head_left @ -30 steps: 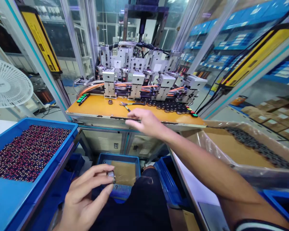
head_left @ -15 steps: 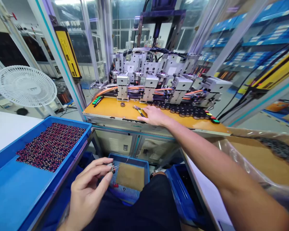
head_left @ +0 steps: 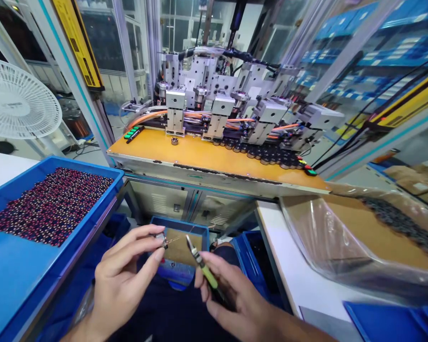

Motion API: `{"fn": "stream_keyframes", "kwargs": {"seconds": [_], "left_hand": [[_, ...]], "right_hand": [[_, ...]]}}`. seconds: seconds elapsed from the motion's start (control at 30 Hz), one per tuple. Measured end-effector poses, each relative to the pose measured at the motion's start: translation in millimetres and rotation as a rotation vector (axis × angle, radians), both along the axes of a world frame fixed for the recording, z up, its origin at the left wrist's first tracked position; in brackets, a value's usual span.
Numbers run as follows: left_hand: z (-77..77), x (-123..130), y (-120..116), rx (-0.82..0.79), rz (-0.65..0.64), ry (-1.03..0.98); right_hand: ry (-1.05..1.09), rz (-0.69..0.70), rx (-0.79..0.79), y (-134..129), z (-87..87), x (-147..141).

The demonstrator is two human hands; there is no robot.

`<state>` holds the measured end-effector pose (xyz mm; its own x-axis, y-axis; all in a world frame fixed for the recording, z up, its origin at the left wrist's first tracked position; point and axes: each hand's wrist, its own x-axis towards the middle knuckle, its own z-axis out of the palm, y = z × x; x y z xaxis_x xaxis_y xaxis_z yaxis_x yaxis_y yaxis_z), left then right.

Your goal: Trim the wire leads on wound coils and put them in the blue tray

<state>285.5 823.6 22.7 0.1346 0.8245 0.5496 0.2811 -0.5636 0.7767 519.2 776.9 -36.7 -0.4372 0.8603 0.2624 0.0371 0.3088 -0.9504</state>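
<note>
My left hand (head_left: 126, 270) pinches a small metal-and-black wound part (head_left: 161, 240) between thumb and fingertips. Thin copper-coloured wires stick out of it to the right. In my right hand (head_left: 231, 294) are pliers (head_left: 207, 270) with yellow-green and black handles, their jaws pointing up and left. The tips of the pliers are a short way right of the part, apart from it. Both hands are above my lap, in front of a blue bin (head_left: 203, 232) with a brown sheet inside.
An orange-topped workbench (head_left: 142, 151) carries a multi-station machine (head_left: 217, 107) and a row of dark round parts (head_left: 264, 154). One small ring part (head_left: 174, 140) sits alone. To the left is a blue tray (head_left: 116, 176) of many small parts; at right, a plastic-lined box (head_left: 306, 232).
My right hand has come back from the bench top to beside my left hand, bringing the pliers that lay there. My left hand still pinches the small part.
</note>
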Motion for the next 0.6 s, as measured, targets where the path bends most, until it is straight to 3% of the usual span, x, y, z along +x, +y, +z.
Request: {"fn": "stream_keyframes", "kwargs": {"seconds": [0.07, 0.17, 0.43, 0.6], "left_hand": [[0.6, 1, 0, -0.002, -0.004, 0.007], [1.5, 1, -1, -0.011, -0.004, 0.014], [1.6, -2, -5, -0.030, 0.007, -0.001], [1.7, -1, -4, -0.028, 0.006, -0.002]], "right_hand": [[0.132, 0.098, -0.069, -9, -1.1, -6], [0.146, 0.143, -0.073, -7, 1.9, -9], [0.217, 0.161, -0.051, 3, 14.4, -19], [0.137, 0.087, -0.020, 6, 18.9, -25]]}}
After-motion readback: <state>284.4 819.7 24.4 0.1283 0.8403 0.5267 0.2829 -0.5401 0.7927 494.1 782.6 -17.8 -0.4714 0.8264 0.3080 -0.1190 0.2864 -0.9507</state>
